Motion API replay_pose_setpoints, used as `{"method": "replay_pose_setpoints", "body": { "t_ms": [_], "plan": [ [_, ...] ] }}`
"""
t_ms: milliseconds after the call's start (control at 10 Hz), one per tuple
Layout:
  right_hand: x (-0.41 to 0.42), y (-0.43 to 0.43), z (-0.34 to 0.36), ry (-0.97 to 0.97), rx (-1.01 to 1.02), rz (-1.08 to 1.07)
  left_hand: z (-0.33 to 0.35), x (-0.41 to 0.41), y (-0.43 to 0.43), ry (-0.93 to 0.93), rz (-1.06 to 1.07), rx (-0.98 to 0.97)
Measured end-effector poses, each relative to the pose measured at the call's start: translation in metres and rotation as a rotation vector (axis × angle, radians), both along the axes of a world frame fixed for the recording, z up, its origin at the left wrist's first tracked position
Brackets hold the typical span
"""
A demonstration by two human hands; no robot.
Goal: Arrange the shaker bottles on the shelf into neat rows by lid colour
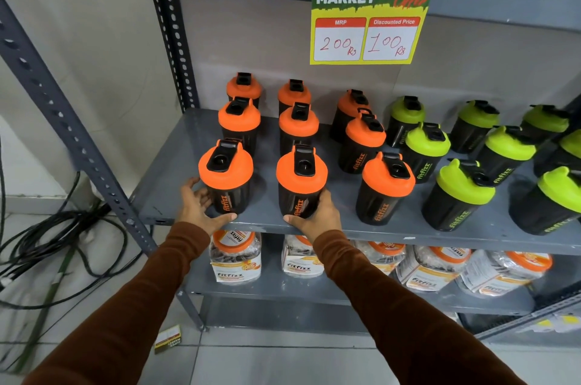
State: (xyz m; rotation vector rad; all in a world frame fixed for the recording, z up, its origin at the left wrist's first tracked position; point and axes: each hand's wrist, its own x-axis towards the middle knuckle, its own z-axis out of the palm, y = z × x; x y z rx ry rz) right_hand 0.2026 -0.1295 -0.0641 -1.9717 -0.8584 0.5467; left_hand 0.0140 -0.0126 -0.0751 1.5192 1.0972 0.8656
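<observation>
Black shaker bottles stand on a grey metal shelf (pixel 270 221). Several with orange lids fill the left half in three columns; several with green lids (pixel 465 183) fill the right half. My left hand (pixel 201 205) wraps the base of the front-left orange-lid bottle (pixel 225 177). My right hand (pixel 317 214) grips the base of the front-middle orange-lid bottle (pixel 301 180). Both bottles stand upright near the shelf's front edge. A third front orange-lid bottle (pixel 385 186) stands untouched to the right.
A yellow and green price sign (pixel 367 19) hangs from the shelf above. The lower shelf holds clear jars with orange lids (pixel 235 255). A perforated upright post (pixel 78 133) stands at the left, with black cables (pixel 63 243) and a small box (pixel 168 339) on the floor.
</observation>
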Motion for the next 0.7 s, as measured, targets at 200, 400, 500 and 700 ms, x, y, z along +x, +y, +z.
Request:
{"method": "replay_pose_setpoints", "body": {
  "t_ms": [200,400,500,700],
  "plan": [
    [0.0,-0.002,0.0,-0.003,0.021,0.01,0.003,0.0,-0.002,0.017,-0.024,0.049],
    [0.0,-0.003,0.003,-0.012,0.01,0.025,-0.001,-0.003,-0.018,0.051,0.031,0.086],
    [-0.003,-0.004,0.008,0.0,-0.021,0.027,-0.005,-0.008,-0.031,0.071,0.045,0.065],
    [-0.013,-0.016,0.009,0.003,0.041,-0.01,-0.005,-0.008,-0.054,0.237,0.036,0.106]
  ]
}}
